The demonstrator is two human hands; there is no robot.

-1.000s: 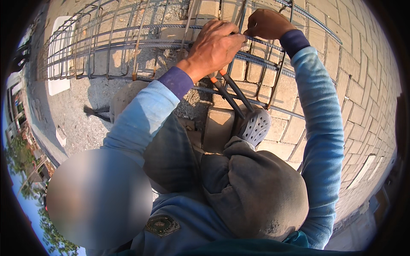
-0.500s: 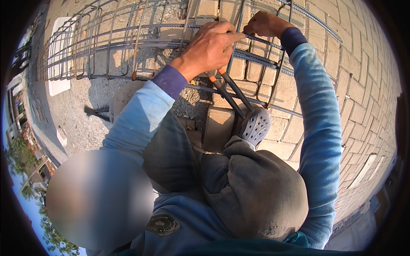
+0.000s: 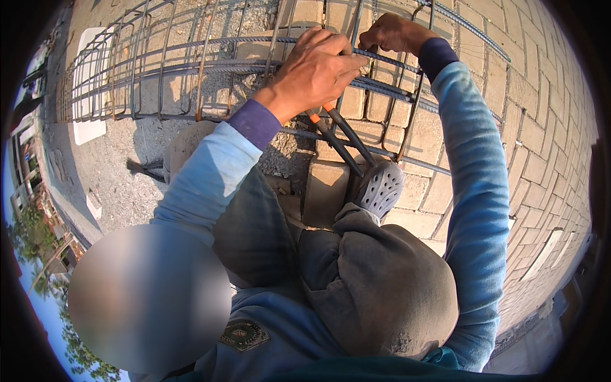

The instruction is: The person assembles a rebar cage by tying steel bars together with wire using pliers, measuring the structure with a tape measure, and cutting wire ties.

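Sunlit paving (image 3: pixel 534 134) lay beneath and right of the far steel cage (image 3: pixel 388 91), which seemed stiff and heavy, best held by its long ribbed bars. My left hand (image 3: pixel 318 70) and right hand (image 3: pixel 396 35) were close together over it, fingers bent; whether they pinched anything, I couldn't tell.

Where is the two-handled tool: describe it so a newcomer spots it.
Find the rebar cage up top. Between the left hand and gray clog, the two-handled tool slants down-right. Its orange-banded black handles set it apart from bare steel bars.
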